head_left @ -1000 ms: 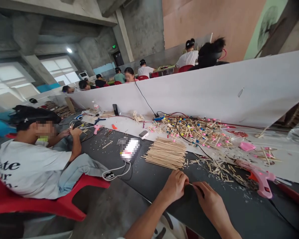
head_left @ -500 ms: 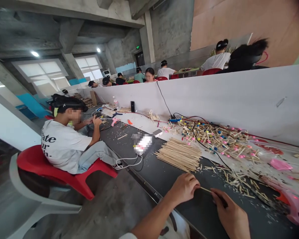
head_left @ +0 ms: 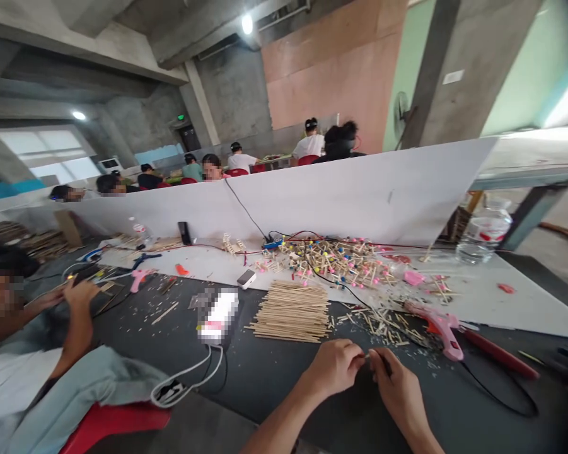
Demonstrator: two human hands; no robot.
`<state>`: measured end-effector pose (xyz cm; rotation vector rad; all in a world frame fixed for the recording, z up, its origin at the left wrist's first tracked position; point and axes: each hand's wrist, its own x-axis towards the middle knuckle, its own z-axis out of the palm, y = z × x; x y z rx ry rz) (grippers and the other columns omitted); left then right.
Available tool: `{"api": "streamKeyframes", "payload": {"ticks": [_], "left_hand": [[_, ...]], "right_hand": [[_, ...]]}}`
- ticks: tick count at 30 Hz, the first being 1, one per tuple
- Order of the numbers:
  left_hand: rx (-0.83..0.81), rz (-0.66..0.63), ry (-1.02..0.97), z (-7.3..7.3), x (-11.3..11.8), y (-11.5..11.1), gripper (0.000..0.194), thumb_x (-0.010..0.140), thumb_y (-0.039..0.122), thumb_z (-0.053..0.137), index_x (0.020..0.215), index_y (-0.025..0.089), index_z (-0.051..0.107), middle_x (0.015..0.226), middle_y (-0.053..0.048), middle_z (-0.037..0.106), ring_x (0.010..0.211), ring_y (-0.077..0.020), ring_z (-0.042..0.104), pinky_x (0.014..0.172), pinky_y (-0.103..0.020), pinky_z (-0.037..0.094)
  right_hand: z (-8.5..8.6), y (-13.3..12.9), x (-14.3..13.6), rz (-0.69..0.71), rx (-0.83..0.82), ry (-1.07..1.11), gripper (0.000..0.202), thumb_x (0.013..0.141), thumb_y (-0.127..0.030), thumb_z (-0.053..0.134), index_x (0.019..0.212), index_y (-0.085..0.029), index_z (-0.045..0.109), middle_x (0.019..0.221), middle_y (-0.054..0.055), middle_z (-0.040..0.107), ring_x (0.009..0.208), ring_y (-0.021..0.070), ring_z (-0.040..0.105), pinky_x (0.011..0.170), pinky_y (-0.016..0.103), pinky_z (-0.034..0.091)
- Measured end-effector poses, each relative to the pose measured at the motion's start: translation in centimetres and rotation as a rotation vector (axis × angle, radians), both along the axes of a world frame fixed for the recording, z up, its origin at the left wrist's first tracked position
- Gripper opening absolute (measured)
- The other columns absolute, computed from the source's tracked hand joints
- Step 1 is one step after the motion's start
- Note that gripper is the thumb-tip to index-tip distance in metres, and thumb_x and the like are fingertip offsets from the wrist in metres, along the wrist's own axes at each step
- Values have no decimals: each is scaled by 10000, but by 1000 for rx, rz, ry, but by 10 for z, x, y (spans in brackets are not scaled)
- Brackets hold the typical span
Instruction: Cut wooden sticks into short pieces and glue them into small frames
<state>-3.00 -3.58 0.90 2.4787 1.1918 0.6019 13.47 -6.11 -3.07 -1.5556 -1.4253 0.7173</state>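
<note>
Close together over the dark table's front part are my left hand (head_left: pixel 338 366) and my right hand (head_left: pixel 397 381). Both have their fingers pinched on a thin wooden stick (head_left: pixel 367 355), of which only a short bit shows between the fingertips. Just beyond my left hand a wide bundle of long wooden sticks (head_left: pixel 290 312) lies flat. Short cut stick pieces (head_left: pixel 382 325) are scattered beyond my right hand. A pink glue gun (head_left: pixel 447 331) lies to the right of them, its black cable curving over the table.
Small stick frames with coloured balls (head_left: pixel 335 258) are heaped along the white partition (head_left: pixel 312 205). A phone-like bright object (head_left: pixel 219 315) with white cables lies left. A water bottle (head_left: pixel 485 230) stands right. A seated person (head_left: pixel 23 372) works at the far left.
The view has turned to the right, bringing the whole glue gun and the water bottle into sight. My hands have come closer together, and less of the stick shows between them.
</note>
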Motion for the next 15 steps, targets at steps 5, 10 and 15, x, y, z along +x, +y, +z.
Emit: {"api": "streamKeyframes", "payload": {"ticks": [5,10,15], "left_hand": [[-183,-164,-184,2,21,30,142,877,183,548,796,159,662,791,-57,700,737,-174,662,676,-253,487],[-614,-65,-635,-12,26,32,212,919,298,513,951,132,640,695,-24,640,488,-106,572,471,-207,440],[-772,-94,-799,-13,27,30,450,849,377,631,1231,155,542,737,2,612,500,-124,618,414,-196,446]], "right_hand": [[6,3,-2,-172,11,163,447,883,-608,477,927,-196,644,615,26,638,520,189,595,525,264,471],[8,4,-5,-160,54,252,470,911,-585,474,1008,-162,653,629,22,629,516,171,578,527,261,459],[11,4,-9,-110,90,298,441,925,-575,486,951,-167,653,582,15,605,508,164,563,515,251,444]]}}
